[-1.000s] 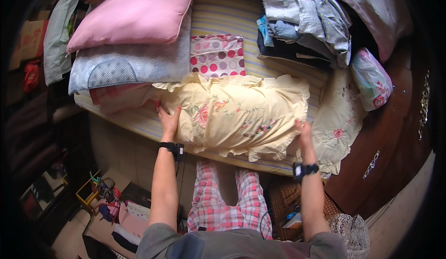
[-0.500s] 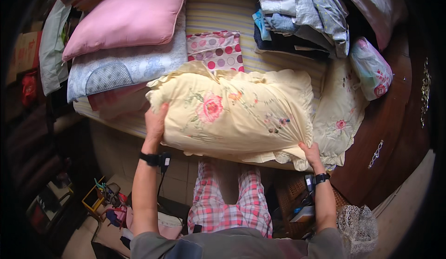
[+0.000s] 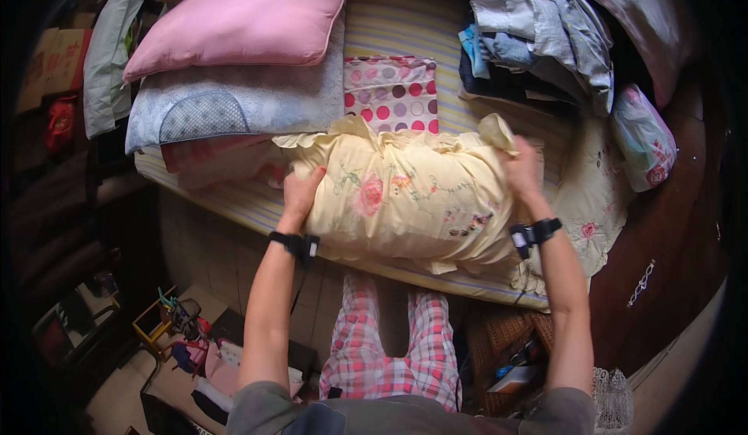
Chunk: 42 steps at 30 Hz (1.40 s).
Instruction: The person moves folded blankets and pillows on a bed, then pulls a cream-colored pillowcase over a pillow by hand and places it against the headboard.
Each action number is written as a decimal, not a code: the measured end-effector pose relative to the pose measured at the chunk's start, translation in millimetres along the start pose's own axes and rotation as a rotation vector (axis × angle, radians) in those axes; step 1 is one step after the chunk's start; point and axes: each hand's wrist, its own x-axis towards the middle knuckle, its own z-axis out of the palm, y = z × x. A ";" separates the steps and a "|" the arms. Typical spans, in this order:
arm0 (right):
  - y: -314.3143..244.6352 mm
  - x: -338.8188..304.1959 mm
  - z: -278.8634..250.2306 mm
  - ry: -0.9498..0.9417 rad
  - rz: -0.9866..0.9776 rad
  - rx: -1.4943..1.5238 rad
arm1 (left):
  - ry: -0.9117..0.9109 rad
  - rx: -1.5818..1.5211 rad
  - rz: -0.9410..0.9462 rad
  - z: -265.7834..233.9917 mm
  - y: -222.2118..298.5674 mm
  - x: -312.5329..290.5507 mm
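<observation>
A cream pillow (image 3: 397, 201) in a frilled case, embroidered with pink flowers, lies across the near edge of the bed, its fabric creased. My left hand (image 3: 302, 193) is closed on its left end, thumb on top. At the upper right corner, my right hand (image 3: 523, 171), slightly blurred, grips the frilled edge, where the cloth bunches up. Its fingertips are partly hidden by the fabric. Beneath and to the right of the pillow lies a second cream flowered pillowcase (image 3: 592, 213). A polka-dot folded cloth (image 3: 389, 96) lies just beyond the pillow.
A pink pillow (image 3: 249, 26) rests on a folded blue-white quilt (image 3: 226, 107) at the left. Folded clothes (image 3: 538, 30) are piled at the far right, near a plastic bag (image 3: 643, 139). A wicker piece (image 3: 491, 341) stands below the bed's near edge. Striped bedding (image 3: 397, 26) covers the bed.
My right hand has moved from the pillow's lower right corner to its upper right corner. My left hand still holds the left end. The pillow looks shorter and more bunched.
</observation>
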 end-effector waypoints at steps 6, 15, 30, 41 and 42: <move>130.0 -12.7 -79.6 0.206 0.511 0.028 | 0.108 -0.099 0.190 4.0 6.6 -33.1; 135.3 -100.7 -104.6 -0.327 0.811 0.316 | -0.073 -0.055 0.290 -14.0 158.9 -45.5; 56.9 -163.6 -7.4 -0.056 0.912 1.410 | 0.013 0.500 0.614 183.3 111.5 -121.1; -142.9 -286.7 -177.8 -0.007 0.664 1.525 | -0.489 0.016 0.801 69.7 225.1 -318.5; -195.1 -291.2 -209.7 0.010 0.535 1.387 | -0.583 -0.111 0.786 57.5 240.9 -336.4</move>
